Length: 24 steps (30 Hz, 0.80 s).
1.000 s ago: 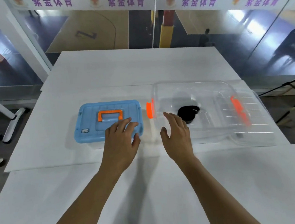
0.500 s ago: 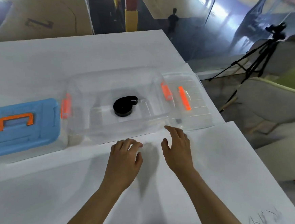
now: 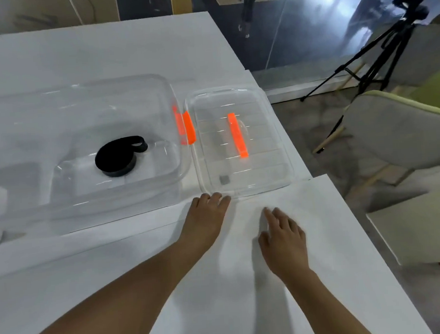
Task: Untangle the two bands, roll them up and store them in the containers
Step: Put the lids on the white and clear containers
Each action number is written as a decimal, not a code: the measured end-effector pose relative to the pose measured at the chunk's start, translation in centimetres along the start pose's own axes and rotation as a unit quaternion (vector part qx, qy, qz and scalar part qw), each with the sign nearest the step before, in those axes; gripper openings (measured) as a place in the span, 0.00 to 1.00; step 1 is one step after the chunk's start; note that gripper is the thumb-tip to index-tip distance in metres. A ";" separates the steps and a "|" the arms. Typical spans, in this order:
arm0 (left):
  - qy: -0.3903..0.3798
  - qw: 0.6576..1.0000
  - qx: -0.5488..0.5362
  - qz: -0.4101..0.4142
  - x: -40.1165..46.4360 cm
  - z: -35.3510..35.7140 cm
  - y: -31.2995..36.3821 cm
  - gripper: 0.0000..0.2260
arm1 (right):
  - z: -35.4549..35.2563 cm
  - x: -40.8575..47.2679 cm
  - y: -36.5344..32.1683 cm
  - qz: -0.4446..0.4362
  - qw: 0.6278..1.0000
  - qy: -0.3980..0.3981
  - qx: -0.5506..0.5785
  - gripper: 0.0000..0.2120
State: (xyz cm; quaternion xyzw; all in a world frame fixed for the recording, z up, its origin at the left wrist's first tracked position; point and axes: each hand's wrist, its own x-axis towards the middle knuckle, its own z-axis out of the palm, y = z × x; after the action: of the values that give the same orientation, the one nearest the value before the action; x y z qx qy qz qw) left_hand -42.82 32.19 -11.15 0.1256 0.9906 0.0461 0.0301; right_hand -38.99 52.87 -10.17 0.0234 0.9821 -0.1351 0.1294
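A rolled black band [image 3: 118, 157] lies on the floor of a clear plastic container [image 3: 82, 98] with an orange latch [image 3: 187, 127]. To its right the clear lid [image 3: 261, 174] with an orange handle [image 3: 237, 135] lies flat on the white table [image 3: 224, 298]. My left hand [image 3: 204, 220] rests open on the table, its fingertips at the lid's near left corner. Open too, my right hand [image 3: 282, 238] hovers just below the lid's near edge, fingers spread, holding nothing. No second band is in view.
The table's right edge runs close past the lid. Beyond it stand a grey chair [image 3: 400, 136] and a black tripod [image 3: 378, 49] with a camera. A second white table corner [image 3: 424, 229] sits at the right.
The view has swung right, so the blue container has left the frame. Both hands have shifted right from the blue container and the clear container's left end to the lid's near edge.
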 end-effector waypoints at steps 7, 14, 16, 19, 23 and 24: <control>-0.015 0.998 0.038 -0.043 2.7 0.1 0.4 0.27 | 1.4 0.1 1.1 -0.014 1.000 -0.001 0.014 0.32; 0.065 0.998 0.002 0.000 3.0 -3.6 2.3 0.21 | -0.9 0.7 2.0 -0.052 0.987 -0.149 -0.023 0.39; 0.101 0.994 -0.028 0.002 2.5 -5.7 3.5 0.22 | -2.0 1.1 2.2 -0.039 0.986 -0.158 0.019 0.38; 0.150 0.985 -0.085 -0.004 1.4 -9.8 4.7 0.20 | -3.2 0.7 2.2 0.017 0.987 -0.124 0.104 0.34; 0.168 0.964 -0.203 -0.025 -0.8 -15.2 4.7 0.08 | -4.3 -0.3 1.7 0.058 0.980 -0.121 0.146 0.33; 0.164 0.956 -0.240 -0.037 -1.6 -16.5 4.7 0.06 | -4.8 -0.4 1.3 0.068 0.978 -0.115 0.162 0.33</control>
State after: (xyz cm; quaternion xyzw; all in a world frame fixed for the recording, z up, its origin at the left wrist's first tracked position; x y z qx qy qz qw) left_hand -41.30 34.91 5.79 0.0688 0.9456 0.3014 -0.1015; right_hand -39.67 55.44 -5.97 0.0945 0.9220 -0.2847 0.2449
